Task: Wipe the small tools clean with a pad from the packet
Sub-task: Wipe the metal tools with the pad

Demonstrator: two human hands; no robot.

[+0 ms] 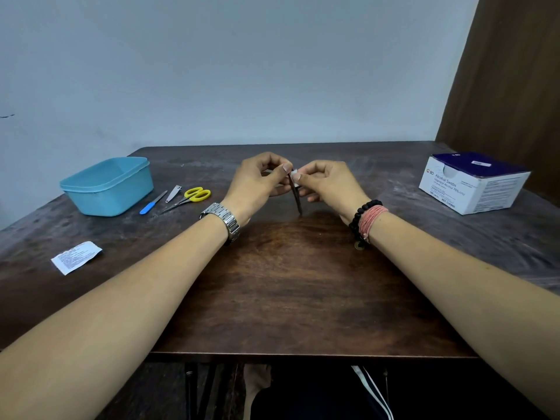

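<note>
Above the middle of the table, my left hand (260,180) pinches the top of a thin dark metal tool (296,198) that hangs nearly upright, tip down. My right hand (325,183) presses a small white pad (295,172) against the tool's upper end; most of the pad is hidden by my fingers. To the left lie a blue-handled file (152,203), a nail clipper (173,193) and yellow-handled scissors (189,197). A torn white packet (75,257) lies flat near the table's left edge.
A light blue plastic tub (107,186) stands at the back left, beside the loose tools. A white and blue box of alcohol swabs (472,181) sits at the back right. The dark wooden table (288,283) ends at a wall behind.
</note>
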